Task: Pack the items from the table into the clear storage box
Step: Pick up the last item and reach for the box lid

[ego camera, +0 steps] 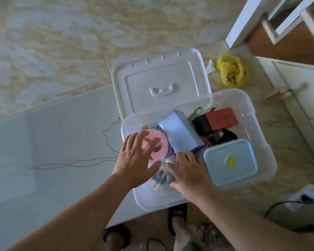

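The clear storage box (261, 127) stands at the white table's right edge, filled with items. Inside lie a pink round disc (159, 140), a pale blue carton (179, 131), a red box (221, 117), black items (201, 124) and a light blue lidded container (230, 162) with a yellow spot. My left hand (136, 158) is spread flat over the pink disc, fingers straight. My right hand (187, 171) presses down on a clear bag of small things (160, 178) in the box's near corner, fingers straight.
The box's white lid (161, 82) lies behind the box. A thin dark wire (76, 163) trails across the white table (53, 142). On the tiled floor sit a yellow plastic bag (231, 70), white cabinets at the right, a power strip (304, 198) and my slippered feet.
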The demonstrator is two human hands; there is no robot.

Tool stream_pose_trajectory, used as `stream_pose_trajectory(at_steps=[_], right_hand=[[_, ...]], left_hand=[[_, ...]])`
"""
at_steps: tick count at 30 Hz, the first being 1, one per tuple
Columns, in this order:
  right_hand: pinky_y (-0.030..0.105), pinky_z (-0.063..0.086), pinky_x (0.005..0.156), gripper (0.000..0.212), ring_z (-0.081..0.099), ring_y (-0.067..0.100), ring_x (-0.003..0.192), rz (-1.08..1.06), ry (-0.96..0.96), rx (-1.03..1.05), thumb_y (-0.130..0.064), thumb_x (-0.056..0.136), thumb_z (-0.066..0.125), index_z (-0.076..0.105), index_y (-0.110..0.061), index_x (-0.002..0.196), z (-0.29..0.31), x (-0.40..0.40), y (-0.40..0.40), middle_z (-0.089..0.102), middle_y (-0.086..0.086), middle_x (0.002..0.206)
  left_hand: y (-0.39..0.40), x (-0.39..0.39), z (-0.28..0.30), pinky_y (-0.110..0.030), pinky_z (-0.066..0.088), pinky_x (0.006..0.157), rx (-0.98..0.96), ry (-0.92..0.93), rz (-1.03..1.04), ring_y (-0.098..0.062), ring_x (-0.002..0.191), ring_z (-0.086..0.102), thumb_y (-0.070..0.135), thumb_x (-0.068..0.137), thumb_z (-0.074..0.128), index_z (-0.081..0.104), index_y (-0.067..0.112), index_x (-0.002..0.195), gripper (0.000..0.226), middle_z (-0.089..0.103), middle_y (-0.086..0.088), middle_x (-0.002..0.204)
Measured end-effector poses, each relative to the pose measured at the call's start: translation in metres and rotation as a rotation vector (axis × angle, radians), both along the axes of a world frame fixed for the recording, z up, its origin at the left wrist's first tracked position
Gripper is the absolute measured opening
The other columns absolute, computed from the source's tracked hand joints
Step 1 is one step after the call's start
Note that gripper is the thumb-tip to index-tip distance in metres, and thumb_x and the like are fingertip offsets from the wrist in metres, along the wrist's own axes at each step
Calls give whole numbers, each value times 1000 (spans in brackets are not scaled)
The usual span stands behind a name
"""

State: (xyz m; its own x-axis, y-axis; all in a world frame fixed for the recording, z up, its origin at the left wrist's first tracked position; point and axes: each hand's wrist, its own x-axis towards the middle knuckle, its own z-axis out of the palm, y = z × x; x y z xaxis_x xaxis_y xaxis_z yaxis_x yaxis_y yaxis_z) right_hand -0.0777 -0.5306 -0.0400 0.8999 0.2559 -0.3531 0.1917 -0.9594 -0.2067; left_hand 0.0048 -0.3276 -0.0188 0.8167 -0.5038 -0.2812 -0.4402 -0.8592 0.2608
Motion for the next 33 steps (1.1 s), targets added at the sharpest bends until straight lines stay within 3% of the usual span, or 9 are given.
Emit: stream_pose_trajectory(at_steps=[2, 6, 9, 12, 15, 21, 26, 29, 33], right_hand=[[42, 48, 72, 68, 51, 27, 94, 9, -19, 76, -58, 55, 90, 63, -30, 111, 9, 1, -3, 51, 1, 104], [43, 51, 74, 31, 57, 28, 90, -68, -373, 331, -44, 81, 73, 74, -26, 106, 44, 49, -40, 56, 1, 99], [46, 52, 84, 31, 61, 35, 94, -206, -527, 325, -33, 85, 71, 78, -15, 109, 51, 129, -93, 62, 8, 102], [47, 50, 98, 40, 61, 40, 107, -318, -446, 249, -38, 87, 70, 75, -14, 118, 39, 213, -144, 63, 14, 114], [45, 42, 110, 58, 55, 39, 126, -338, -178, 135, -55, 88, 67, 68, -19, 133, 19, 263, -168, 61, 16, 133], [45, 47, 104, 87, 52, 28, 136, -123, -3, -61, -82, 86, 13, 49, -35, 150, -2, 231, -160, 55, -4, 149], [46, 51, 97, 103, 64, 24, 119, -45, 47, -46, -97, 78, -1, 67, -38, 128, 4, 223, -158, 69, -9, 131], [43, 50, 90, 85, 66, 27, 110, 1, 23, -41, -88, 86, 10, 68, -35, 120, 9, 215, -150, 72, -6, 118], [41, 44, 76, 55, 67, 32, 91, 94, -120, 28, -66, 95, 26, 65, -29, 106, 11, 208, -124, 71, -3, 94]], left_hand=[[0, 1, -3, -48, 39, 110, -40, -39, 48, -35, 123, 49, 56, 89, 58, 58, 29, 135, 54, 49, -7, 141], [6, 32, 1, -49, 41, 105, -220, -99, 294, -31, 124, 47, 55, 93, 50, 55, 34, 135, 48, 47, -2, 140], [20, 86, -11, -49, 34, 112, -282, -104, 563, -33, 132, 43, 60, 93, 40, 53, 31, 139, 56, 46, -6, 145], [35, 146, -30, -48, 26, 118, -270, 48, 749, -34, 139, 36, 66, 92, 35, 48, 34, 145, 63, 42, -8, 151], [32, 172, -41, -47, 31, 114, -205, 146, 697, -31, 133, 44, 60, 102, 41, 48, 33, 148, 53, 46, -8, 150], [-1, 122, -29, -46, 35, 117, -129, 129, 334, -26, 138, 44, 66, 96, 31, 42, 34, 152, 65, 47, 2, 152], [13, 103, -28, -39, 41, 108, 78, -8, 253, -21, 130, 52, 7, 96, 53, 27, 43, 155, 74, 49, 11, 147], [19, 105, -21, -39, 45, 102, 195, -66, 209, -19, 124, 57, 10, 97, 56, 29, 49, 150, 71, 52, 13, 142], [48, 93, -11, -33, 49, 67, 232, 30, 290, -18, 102, 67, 18, 104, 46, 23, 56, 146, 61, 61, 17, 126]])
